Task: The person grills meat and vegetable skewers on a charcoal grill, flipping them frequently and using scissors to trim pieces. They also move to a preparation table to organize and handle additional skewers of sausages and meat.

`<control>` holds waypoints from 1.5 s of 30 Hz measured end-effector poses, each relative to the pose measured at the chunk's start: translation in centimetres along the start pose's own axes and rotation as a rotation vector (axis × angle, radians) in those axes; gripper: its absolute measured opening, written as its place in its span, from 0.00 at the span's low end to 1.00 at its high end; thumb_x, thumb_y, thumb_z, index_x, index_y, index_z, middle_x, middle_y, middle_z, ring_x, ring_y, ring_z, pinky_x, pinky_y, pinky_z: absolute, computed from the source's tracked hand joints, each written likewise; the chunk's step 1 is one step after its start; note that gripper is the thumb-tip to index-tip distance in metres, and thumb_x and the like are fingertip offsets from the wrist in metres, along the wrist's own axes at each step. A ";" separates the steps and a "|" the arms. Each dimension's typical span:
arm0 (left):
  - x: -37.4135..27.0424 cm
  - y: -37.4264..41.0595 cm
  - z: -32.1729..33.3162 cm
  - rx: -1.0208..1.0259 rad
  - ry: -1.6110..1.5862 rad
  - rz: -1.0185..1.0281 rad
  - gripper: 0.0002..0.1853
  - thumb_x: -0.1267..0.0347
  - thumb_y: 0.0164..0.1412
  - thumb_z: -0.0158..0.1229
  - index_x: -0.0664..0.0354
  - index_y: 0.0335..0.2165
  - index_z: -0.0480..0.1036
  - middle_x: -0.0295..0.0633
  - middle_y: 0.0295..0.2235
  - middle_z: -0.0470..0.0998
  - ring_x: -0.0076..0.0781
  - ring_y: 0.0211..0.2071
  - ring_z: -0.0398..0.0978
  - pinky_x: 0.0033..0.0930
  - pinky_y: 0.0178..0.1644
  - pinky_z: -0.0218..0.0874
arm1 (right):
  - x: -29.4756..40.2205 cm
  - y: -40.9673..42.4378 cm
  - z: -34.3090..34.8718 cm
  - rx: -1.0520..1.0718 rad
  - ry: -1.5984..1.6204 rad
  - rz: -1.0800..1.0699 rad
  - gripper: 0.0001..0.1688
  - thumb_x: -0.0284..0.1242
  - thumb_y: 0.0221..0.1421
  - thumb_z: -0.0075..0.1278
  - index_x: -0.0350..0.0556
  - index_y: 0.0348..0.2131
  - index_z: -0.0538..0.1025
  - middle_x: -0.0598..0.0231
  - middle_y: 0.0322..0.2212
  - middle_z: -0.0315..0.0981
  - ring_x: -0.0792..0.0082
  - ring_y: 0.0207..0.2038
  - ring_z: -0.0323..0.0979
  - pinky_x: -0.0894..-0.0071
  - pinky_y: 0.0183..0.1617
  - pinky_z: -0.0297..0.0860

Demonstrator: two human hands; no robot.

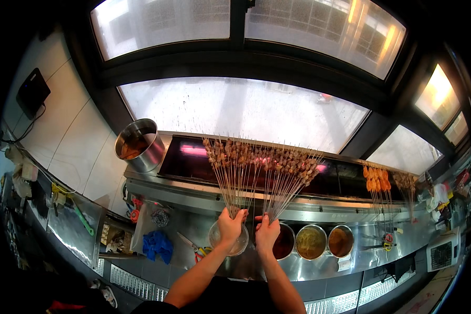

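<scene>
My left hand [230, 227] is closed around the lower ends of a fanned bundle of thin skewers. My right hand [267, 231] grips a second such bundle beside it. Small browned pieces of meat [259, 157] are threaded on the upper parts of both bundles, over a long grill [184, 161] with glowing pink spots. A round bowl [241, 245] lies partly hidden beneath my left hand. Close to my right hand, a metal pot of dark red seasoning [283, 241] stands beside pots of yellowish powder [311, 242] and orange-brown powder [340, 241].
A steel pot of brown liquid [139, 145] stands left of the grill. Orange skewers [376, 178] and darker skewers [406, 184] lie at its right end. On the steel counter are scissors [194, 245], a blue cloth [157, 246] and a scouring pad [159, 218]. Windows rise behind.
</scene>
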State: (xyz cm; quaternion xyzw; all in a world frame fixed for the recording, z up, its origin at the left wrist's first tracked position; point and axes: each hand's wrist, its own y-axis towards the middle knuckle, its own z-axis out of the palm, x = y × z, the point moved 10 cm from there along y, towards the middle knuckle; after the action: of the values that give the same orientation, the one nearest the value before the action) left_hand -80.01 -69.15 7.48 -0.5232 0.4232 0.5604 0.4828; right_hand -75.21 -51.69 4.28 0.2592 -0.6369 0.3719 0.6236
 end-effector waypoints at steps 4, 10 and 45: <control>2.1 -0.6 0.2 -0.045 -0.161 -0.127 0.07 0.75 0.60 0.48 0.72 0.30 0.67 0.49 0.29 0.78 0.32 0.30 0.78 0.30 0.34 0.71 | -0.2 -0.1 0.4 0.000 0.006 -0.012 0.08 0.26 0.61 0.40 0.39 0.36 0.68 0.62 0.24 0.73 0.82 0.14 0.61 0.81 0.13 0.57; 3.6 0.1 -1.2 -0.124 0.063 -0.089 0.08 0.75 0.61 0.47 0.72 0.30 0.67 0.48 0.30 0.78 0.32 0.31 0.78 0.30 0.35 0.72 | 1.7 -1.2 0.0 0.026 -0.068 -0.027 0.08 0.26 0.61 0.40 0.38 0.36 0.67 0.62 0.25 0.72 0.81 0.13 0.62 0.79 0.12 0.59; 0.5 2.2 -5.0 0.036 -0.035 -0.057 0.12 0.70 0.65 0.41 0.74 0.33 0.63 0.58 0.35 0.76 0.42 0.36 0.78 0.33 0.37 0.72 | 1.8 2.2 -4.7 0.009 -0.130 0.012 0.12 0.26 0.61 0.39 0.37 0.41 0.68 0.65 0.21 0.67 0.81 0.12 0.60 0.80 0.14 0.57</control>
State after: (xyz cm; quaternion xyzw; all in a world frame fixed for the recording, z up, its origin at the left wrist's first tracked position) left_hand -81.24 -74.42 6.42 -0.5166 0.4096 0.5476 0.5153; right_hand -74.31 -46.36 5.47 0.2816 -0.6759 0.3610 0.5775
